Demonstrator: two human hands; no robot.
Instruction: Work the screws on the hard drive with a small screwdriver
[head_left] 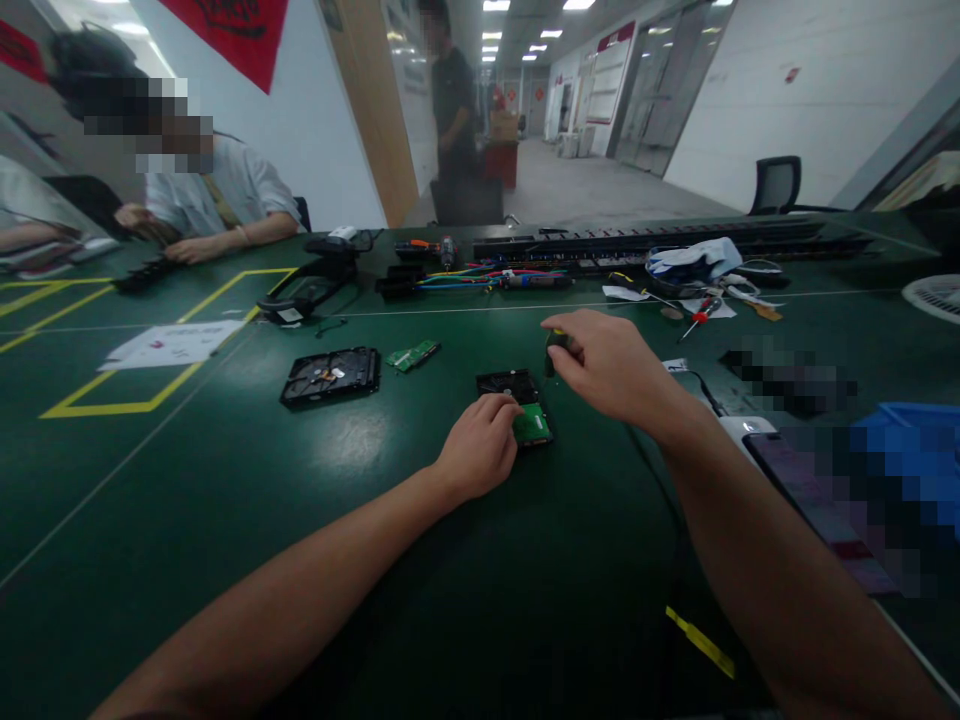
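Note:
A hard drive [536, 428] lies on the table in front of me, its green circuit board facing up and its far half black. My left hand [480, 445] is closed on its near left side, fingertips over the board, and hides part of it. Up and to the right, my right hand [611, 365] is wrapped round a screwdriver [553, 358] with a dark and yellow handle, held just off the drive's right edge. The screwdriver's tip cannot be made out. Left of the drive lie a loose green circuit board [413, 356] and a second black hard drive [331, 377].
A cordless screwdriver [536, 282], coloured wires and long black strips [645, 240] line the far side. Pliers and a red-handled screwdriver [700, 318] lie at right, near a phone [810, 490] and blue bin [919, 450]. A person [225, 190] works at far left.

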